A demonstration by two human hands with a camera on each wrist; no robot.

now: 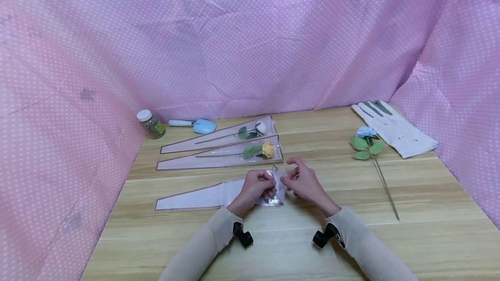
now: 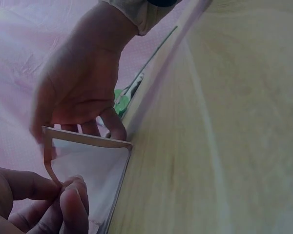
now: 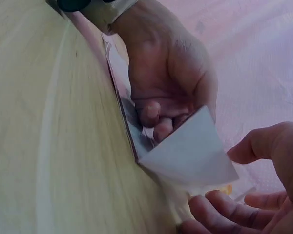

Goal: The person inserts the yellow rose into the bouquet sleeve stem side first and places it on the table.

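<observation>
A tapering white flower sleeve (image 1: 191,197) with a brown border lies nearest the person, its wide end raised and bent at the right. My left hand (image 1: 255,187) pinches the edge of this wide end (image 2: 90,170) between thumb and fingertips. On the other side of the opening is my right hand (image 1: 306,182), thumb and fingers apart and loosely bent. The right wrist view shows its thumb close to one corner of the lifted flap (image 3: 193,151), with the other fingers (image 3: 224,209) below. No flower shows inside this sleeve.
Behind lie two filled sleeves, with a yellow rose (image 1: 268,150) and a white rose (image 1: 261,128). A blue trowel (image 1: 204,126) and lidded jar (image 1: 151,125) stand back left. To the right are a blue rose (image 1: 366,132) and white gloves (image 1: 402,133).
</observation>
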